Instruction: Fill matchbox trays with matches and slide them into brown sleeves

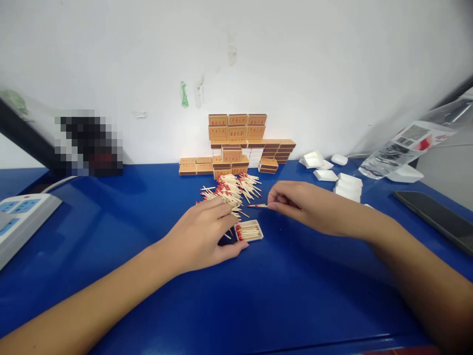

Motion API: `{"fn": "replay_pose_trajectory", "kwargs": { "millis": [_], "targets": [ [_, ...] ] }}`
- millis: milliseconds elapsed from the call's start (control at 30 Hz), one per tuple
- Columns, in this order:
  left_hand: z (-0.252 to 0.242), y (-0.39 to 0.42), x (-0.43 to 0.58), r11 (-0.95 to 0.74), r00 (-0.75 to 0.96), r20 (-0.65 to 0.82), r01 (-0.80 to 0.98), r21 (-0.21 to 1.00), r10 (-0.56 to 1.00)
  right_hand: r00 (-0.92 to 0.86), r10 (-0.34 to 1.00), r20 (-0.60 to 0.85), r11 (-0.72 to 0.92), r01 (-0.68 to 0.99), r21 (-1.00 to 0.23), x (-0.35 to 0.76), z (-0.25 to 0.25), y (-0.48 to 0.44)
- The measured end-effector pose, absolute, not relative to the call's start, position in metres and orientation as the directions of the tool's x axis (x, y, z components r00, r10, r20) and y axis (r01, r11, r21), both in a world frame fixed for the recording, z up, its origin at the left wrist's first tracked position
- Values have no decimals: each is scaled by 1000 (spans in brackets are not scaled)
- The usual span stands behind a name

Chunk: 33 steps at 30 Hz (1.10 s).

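A loose pile of red-tipped matches (232,191) lies on the blue table (111,227). In front of it sits a small white tray (250,230) partly filled with matches. My left hand (207,231) rests beside the tray, fingers curved over the near edge of the pile, thumb by the tray. My right hand (295,199) pinches a single match (257,205) between thumb and fingertips, just right of the pile and above the tray.
Stacked orange matchboxes (236,140) stand against the white wall. Empty white trays (343,183) lie at the right, with a clear plastic bag (402,148) and a dark phone (436,217). A white power strip (22,214) sits at the left edge.
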<state>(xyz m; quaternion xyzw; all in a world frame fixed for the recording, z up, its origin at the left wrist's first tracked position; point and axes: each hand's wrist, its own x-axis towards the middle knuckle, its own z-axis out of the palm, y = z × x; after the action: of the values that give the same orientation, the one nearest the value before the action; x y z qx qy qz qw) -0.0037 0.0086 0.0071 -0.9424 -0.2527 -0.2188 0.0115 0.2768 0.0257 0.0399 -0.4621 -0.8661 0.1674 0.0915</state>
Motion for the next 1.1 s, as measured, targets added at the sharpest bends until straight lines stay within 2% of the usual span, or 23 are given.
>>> {"fn": "replay_pose_trajectory", "kwargs": {
  "millis": [100, 233, 333, 467, 567, 700, 967, 1100],
  "targets": [
    [7, 9, -3, -867, 764, 429, 487, 107, 482, -602, 798, -8, 547, 731, -408, 263, 44, 9],
    [8, 9, -2, -866, 767, 419, 487, 114, 486, -645, 764, -34, 583, 711, -392, 246, 40, -5],
    [9, 9, -2, -871, 770, 421, 478, 117, 479, -649, 761, 17, 600, 693, -399, 243, 38, -3],
    [9, 7, -1, -885, 764, 460, 447, 129, 453, -562, 818, 119, 568, 758, -320, 253, 35, 11],
    [8, 7, -2, -883, 760, 459, 447, 145, 460, -556, 828, 73, 552, 788, -272, 264, 28, 21],
    [7, 7, -2, -866, 762, 418, 473, 163, 495, -584, 811, -4, 554, 772, -312, 271, 21, 27],
    [9, 7, -1, -859, 762, 403, 488, 157, 506, -639, 768, 44, 584, 669, -459, 253, 39, 7],
    [9, 6, -1, -860, 765, 403, 488, 147, 502, -668, 742, 58, 626, 661, -414, 244, 40, -1]
  ]
}}
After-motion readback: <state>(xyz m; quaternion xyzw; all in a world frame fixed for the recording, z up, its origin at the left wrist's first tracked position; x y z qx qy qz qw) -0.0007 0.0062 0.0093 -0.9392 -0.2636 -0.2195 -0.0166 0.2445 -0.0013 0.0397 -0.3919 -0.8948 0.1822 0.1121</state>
